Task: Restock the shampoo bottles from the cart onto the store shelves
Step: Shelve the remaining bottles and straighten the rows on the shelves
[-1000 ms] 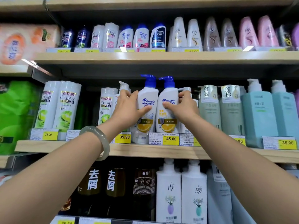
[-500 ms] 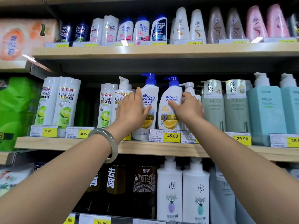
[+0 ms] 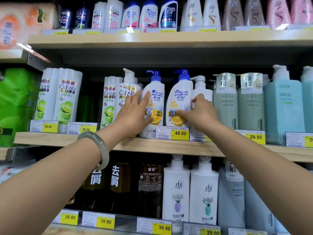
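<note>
On the middle shelf (image 3: 67,139) the left bottle (image 3: 153,99) and right bottle (image 3: 180,99) stand side by side. My left hand (image 3: 133,114) lies on the left bottle's front; my right hand (image 3: 200,112) grips the right bottle's edge. Clear bottles (image 3: 111,99) stand left of them, a pump bottle (image 3: 202,87) just right

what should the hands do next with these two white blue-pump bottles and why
Probably nudge the left white blue-pump shampoo bottle rightward against its twin: both stand upright on the wooden shelf, a gap shows between them, the left hand lies flat on that bottle, the right hand holds the twin.
</note>
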Tool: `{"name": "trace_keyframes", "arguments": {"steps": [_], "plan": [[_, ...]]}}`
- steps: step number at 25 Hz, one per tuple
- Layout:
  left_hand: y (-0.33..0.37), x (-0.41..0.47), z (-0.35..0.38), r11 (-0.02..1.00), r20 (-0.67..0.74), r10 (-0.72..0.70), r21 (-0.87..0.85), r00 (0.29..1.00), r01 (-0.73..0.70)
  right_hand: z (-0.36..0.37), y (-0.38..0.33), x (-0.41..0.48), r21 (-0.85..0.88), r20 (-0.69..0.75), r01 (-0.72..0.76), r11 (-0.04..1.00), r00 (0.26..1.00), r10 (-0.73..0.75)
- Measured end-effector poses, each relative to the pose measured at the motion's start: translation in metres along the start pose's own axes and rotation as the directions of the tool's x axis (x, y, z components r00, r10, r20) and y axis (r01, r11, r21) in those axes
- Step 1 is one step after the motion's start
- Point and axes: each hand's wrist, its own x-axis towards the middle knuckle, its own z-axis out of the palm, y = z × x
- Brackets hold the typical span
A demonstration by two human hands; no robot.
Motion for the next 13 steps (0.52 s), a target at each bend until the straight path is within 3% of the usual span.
{"name": "trace_keyframes", "arguments": {"steps": [8,13], "plan": [[-0.005,-0.002,-0.002,0.992,0.118,0.080,0.093,0.990,-0.091,0.000,-0.004,0.000,-0.044,0.038,0.005,0.999,0.999,-0.004],[-0.006,-0.008,-0.004,0.994,0.099,0.074,0.067,0.992,-0.081,0.004,0.000,-0.002,-0.088,0.045,-0.001,0.996,0.999,0.005]]}}
